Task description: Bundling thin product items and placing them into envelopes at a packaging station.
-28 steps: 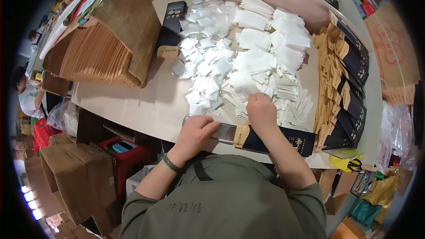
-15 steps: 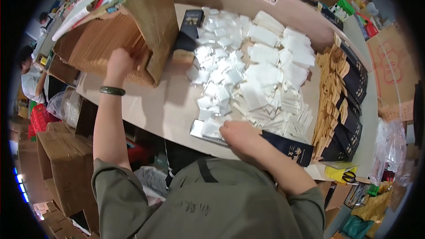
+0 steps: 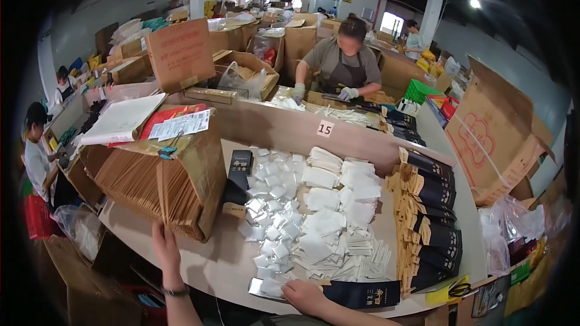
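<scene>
Behind a low partition (image 3: pixel 266 118), a big workroom stretches away with cartons and columns, and a co-worker (image 3: pixel 341 60) in pale gloves is at another table. On the near tabletop (image 3: pixel 232 262), at the left side, stands an open carton (image 3: pixel 206 202) packed with brown card pieces (image 3: pixel 124 184). The left hand (image 3: pixel 165 246) is at its lower edge, the fingers raised and close together at the end of one paler brown strip (image 3: pixel 162 193); how firmly they pinch it, I cannot tell. The right hand (image 3: pixel 305 297) is palm down at the near edge, with fingers bent over a silver flat case (image 3: pixel 260 290); its grip is partly hidden. Just beside this hand, to the right, lies a dark sleeve (image 3: pixel 365 294). Beyond are shiny small sachets (image 3: pixel 266 205) and white packets (image 3: pixel 326 229), and at the right a row of dark-and-tan packages (image 3: pixel 438 229), near yellow-and-black scissors (image 3: pixel 459 290)
</scene>
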A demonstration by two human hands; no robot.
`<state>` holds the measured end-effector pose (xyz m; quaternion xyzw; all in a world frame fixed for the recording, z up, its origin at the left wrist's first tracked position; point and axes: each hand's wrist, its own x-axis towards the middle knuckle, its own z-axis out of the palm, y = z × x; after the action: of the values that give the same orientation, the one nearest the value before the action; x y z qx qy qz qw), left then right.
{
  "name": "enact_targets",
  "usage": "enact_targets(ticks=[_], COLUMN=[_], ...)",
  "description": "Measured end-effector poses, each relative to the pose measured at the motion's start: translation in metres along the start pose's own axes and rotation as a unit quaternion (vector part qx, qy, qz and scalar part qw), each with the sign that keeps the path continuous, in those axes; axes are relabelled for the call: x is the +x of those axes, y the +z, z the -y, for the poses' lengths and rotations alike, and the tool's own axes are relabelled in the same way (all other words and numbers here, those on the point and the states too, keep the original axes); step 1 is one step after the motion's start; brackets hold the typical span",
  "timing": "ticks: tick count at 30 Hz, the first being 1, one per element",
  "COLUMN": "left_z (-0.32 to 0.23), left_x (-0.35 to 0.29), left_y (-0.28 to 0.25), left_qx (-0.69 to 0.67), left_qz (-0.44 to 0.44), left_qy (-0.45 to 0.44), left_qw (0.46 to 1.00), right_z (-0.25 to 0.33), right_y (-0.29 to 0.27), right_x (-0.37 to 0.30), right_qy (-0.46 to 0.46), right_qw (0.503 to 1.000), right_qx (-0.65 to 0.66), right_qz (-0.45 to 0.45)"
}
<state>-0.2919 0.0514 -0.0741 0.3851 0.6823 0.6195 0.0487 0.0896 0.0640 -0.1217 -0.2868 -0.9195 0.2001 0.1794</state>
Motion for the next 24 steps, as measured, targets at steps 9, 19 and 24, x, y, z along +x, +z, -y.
enact_targets(ticks=[9,19,24], left_z=[-0.031,-0.054,-0.062], left_x=[-0.087,-0.155,-0.169], left_y=[0.01,0.088,0.086], left_qx=[-0.122,0.035,0.116], left_qz=[0.442,0.574,0.364], left_qy=[-0.215,0.007,0.063], left_qw=[0.862,0.818,0.922], right_z=[0.006,-0.005,0.004], right_y=[-0.047,-0.037,-0.05], right_x=[-0.008,-0.043,-0.039], right_qy=[0.005,0.013,0.064], right_qw=[0.997,1.0,0.997], right_qx=[0.017,0.024,-0.042], right_qz=[-0.072,-0.009,-0.002])
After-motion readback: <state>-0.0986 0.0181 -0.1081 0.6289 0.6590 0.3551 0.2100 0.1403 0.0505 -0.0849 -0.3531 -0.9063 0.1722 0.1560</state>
